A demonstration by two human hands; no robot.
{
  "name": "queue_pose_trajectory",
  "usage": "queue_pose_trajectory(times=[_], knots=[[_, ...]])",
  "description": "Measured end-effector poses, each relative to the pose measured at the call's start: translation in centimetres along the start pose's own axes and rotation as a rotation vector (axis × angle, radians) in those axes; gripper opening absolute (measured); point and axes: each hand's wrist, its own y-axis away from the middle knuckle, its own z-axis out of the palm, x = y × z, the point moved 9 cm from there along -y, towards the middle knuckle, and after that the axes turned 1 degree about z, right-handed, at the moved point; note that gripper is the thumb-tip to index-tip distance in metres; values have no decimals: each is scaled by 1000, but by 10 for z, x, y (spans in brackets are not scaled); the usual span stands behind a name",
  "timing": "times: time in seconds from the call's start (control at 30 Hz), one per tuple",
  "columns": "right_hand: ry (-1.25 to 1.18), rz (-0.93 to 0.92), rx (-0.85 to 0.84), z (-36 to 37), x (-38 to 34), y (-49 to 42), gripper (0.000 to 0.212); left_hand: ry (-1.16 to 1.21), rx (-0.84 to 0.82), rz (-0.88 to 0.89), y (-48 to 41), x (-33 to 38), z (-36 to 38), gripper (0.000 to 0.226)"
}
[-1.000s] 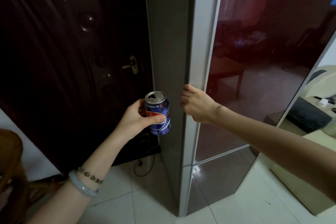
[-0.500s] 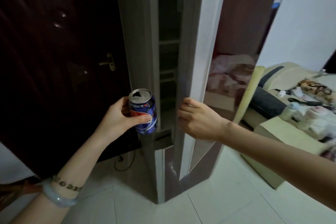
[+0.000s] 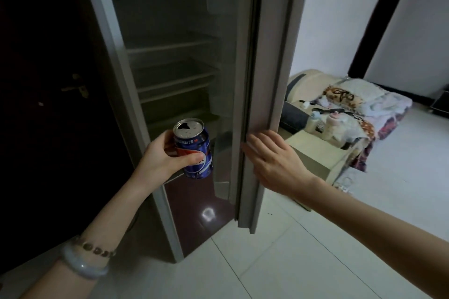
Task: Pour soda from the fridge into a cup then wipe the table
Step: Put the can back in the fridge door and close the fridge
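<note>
At the open fridge [image 3: 114, 56]: soda can [image 3: 194, 150] in the left hand [image 3: 160, 158], right hand [image 3: 272, 158] on the fridge door [image 3: 264, 56].

Left hand's fingers and thumb wrap the can's middle. The can stands upright, long axis vertical, top already opened, just in front of the fridge's lower shelves. Right hand lies flat with straight fingers against the door's free edge, gripping nothing, just right of the can. It is the hand nearer the door, so swinging the door closed likely falls to it while the left carries the can level. No cup or tabletop shows. Right of the fridge sits a couch [image 3: 298, 80] piled with bedding.
</note>
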Motion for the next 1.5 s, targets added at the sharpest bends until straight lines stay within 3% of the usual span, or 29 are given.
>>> queue_pose_trajectory(times=[0.37,0.6,1.07,1.3,1.5], knots=[[-14,404,-276,13,84,98,61,28,-179,94,-6,40,110,66],[-132,650,-464,42,134,136,87,35,-236,158,-22,64,161,55],[-273,895,-467,87,247,185,92,24,-396,214,-107,85,260,57],[-608,1081,-380,120,310,203,95,61,-448,252,-162,106,308,68],[-716,1191,-283,153,355,209,95,81,-449,311,-213,123,332,68]])
